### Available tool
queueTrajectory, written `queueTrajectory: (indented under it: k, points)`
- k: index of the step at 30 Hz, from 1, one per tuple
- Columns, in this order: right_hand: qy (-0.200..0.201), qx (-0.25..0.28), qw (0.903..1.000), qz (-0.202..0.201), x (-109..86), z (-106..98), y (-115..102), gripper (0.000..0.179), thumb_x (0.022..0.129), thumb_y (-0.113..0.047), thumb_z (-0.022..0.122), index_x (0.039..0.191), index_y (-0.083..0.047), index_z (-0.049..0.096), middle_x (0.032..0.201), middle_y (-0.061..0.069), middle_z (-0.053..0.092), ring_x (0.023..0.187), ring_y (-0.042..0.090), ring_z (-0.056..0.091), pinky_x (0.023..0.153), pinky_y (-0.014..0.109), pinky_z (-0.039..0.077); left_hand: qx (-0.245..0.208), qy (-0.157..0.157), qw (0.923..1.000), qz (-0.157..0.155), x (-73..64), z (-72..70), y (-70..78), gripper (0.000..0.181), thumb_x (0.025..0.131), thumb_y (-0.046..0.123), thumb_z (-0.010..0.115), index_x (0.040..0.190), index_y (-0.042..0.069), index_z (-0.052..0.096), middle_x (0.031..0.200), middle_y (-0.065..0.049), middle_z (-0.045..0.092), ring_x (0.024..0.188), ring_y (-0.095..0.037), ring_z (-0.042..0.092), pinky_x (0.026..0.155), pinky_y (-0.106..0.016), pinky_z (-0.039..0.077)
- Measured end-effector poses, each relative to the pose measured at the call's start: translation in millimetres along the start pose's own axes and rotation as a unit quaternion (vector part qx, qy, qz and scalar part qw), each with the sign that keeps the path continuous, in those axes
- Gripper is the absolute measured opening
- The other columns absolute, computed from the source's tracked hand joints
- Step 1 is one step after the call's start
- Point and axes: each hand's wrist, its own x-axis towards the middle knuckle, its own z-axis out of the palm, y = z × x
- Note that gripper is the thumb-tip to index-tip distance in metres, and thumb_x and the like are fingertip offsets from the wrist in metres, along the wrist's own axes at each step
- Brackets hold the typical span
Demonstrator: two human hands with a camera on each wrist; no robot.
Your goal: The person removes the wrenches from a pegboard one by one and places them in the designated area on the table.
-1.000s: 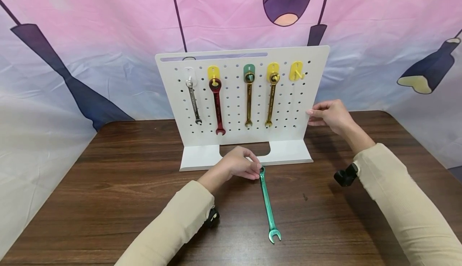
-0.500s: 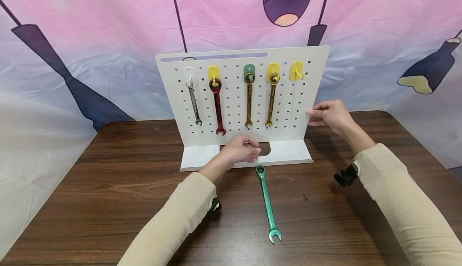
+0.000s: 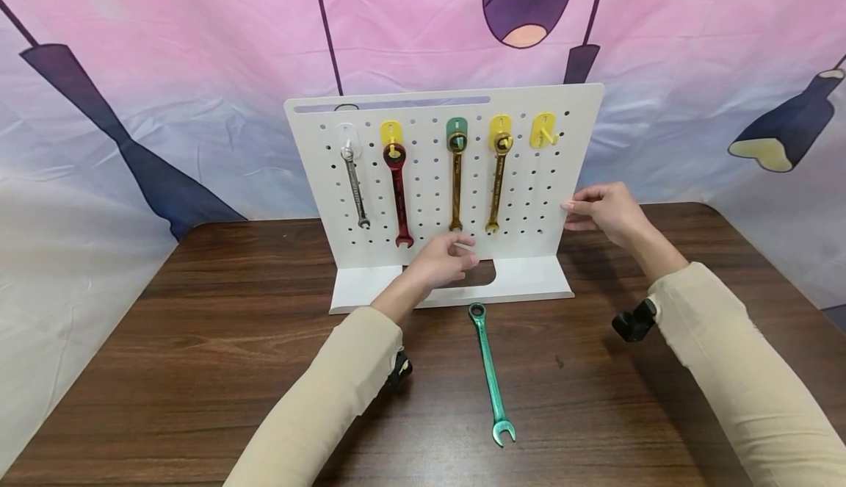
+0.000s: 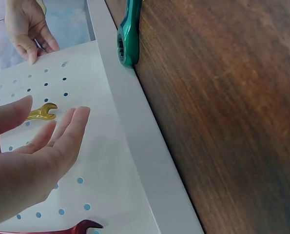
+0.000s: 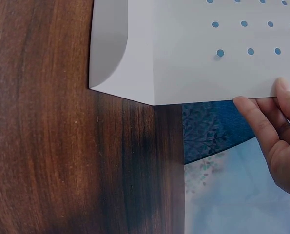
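On the dark wooden table (image 3: 198,377), just in front of the white pegboard (image 3: 432,175), the green wrench (image 3: 490,369) lies flat, its long axis running away from me. Its ring end points to the board's foot; I cannot tell whether it touches the foot. Its open end points back toward me, swung slightly to my right.

My left hand (image 3: 441,259) is in front of the board's lower part, above the cut-out in its foot, fingers loosely extended and thumb apart from them. Just above it hangs the open end of the left gold wrench (image 3: 457,186), whose shaft runs nearly straight down from the green hook (image 3: 457,124). My right hand (image 3: 608,211) pinches the board's right edge between thumb and fingers.

The other hung wrenches also have ring ends up and open ends down. The right gold wrench (image 3: 498,186) leans its lower end to my left; the red wrench (image 3: 399,193) and the small silver wrench (image 3: 355,189) lean theirs to my right, the silver one more so. At the row's right end, a yellow hook (image 3: 543,131) points its peg outward.
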Motion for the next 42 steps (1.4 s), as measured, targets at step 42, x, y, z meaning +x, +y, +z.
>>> queueTrajectory:
  k: [42]
  points:
    - [-0.001,0.011,0.9999,-0.004,-1.2,-1.2,-0.3,0.010,0.087,-0.004,0.061,0.086,0.005,0.065,0.085,0.009,0.062,0.072,0.019,0.065,0.080,0.043,0.054,0.014,0.043,0.9938,0.102,10.1,-0.4,46.6,0.043,0.092,0.010,0.054,0.133,0.005,0.042,0.127,-0.008,0.050,0.116,-0.018,0.047,0.099,-0.026,0.041]
